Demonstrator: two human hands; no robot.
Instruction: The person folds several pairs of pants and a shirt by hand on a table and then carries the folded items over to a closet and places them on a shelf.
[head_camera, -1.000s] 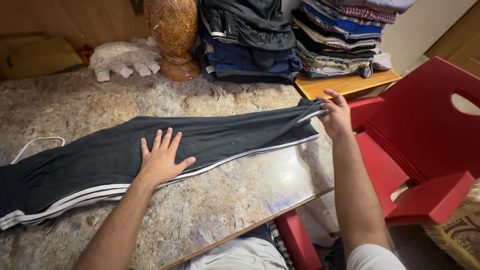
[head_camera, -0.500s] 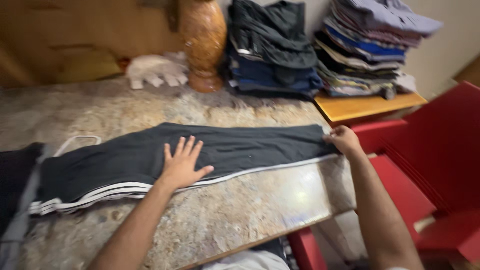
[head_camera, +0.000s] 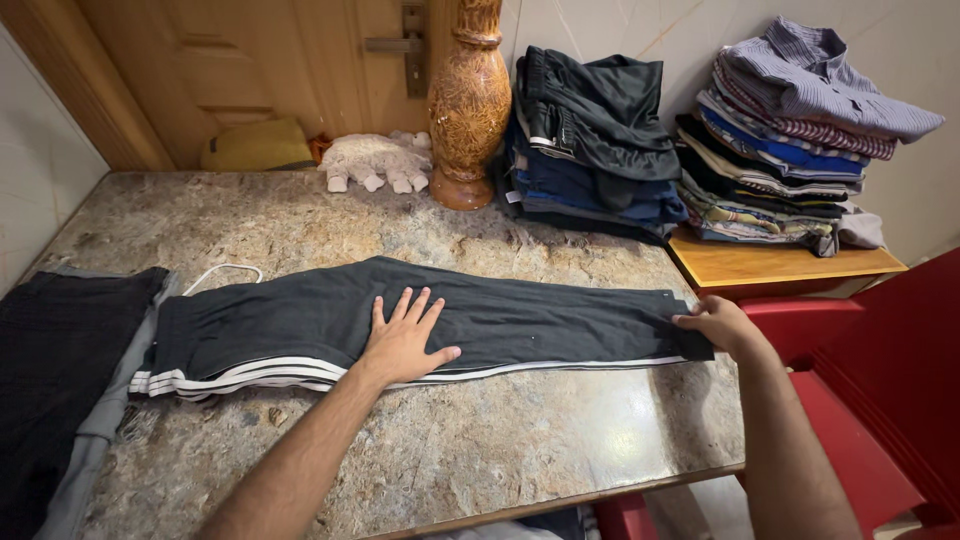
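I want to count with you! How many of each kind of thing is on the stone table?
Dark track pants with white stripes: 1
Other dark garment: 1
Plush toy: 1
Brown vase: 1
Stack of dark folded clothes: 1
Total: 5

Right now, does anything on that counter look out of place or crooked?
Mostly tidy. The dark trousers lie flat under the left hand, with the right hand at the cuff end. The odd bits: a white drawstring loops out loose at the waist, and a stuffed toy lies by the vase.
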